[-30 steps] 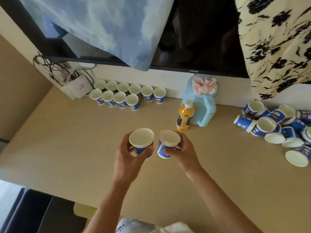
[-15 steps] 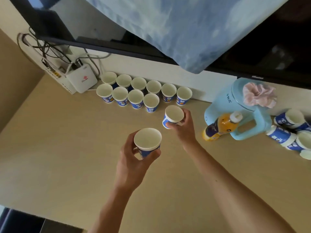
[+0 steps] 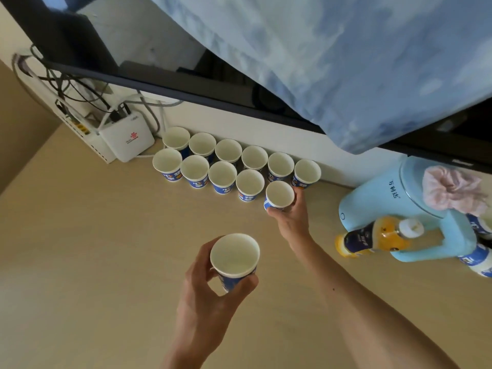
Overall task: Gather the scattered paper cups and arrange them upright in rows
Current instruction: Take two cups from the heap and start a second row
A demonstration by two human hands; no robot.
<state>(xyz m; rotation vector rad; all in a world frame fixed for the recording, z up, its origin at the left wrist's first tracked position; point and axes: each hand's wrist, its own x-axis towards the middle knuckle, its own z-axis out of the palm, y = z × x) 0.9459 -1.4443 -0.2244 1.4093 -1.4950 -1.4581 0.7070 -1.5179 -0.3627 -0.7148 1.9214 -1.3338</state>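
A paper cup (image 3: 279, 194) was gripped upright in the right hand (image 3: 290, 218), the fingers and thumb curled round its blue side; it was held at the right end of the front row (image 3: 207, 173), just beside that row's fourth cup; whether its base touched the desk (image 3: 93, 249) could not be told. A second cup (image 3: 234, 255) was grasped upright in the left hand (image 3: 207, 296), nearer the camera and well apart from the rows, raised above the desk. Behind the front row, a back row (image 3: 241, 154) of six upright cups was lined against the wall; all mouths were turned upward. A white router (image 3: 126, 138) with cables was set just left of the rows; a light blue kettle (image 3: 394, 209) with a pink cloth (image 3: 452, 190) on its lid was placed to the right, an orange bottle (image 3: 372, 237) before it; more cups (image 3: 478, 258) were partly seen behind the kettle at the right edge. A blue cloth (image 3: 346, 62) was draped overhead.
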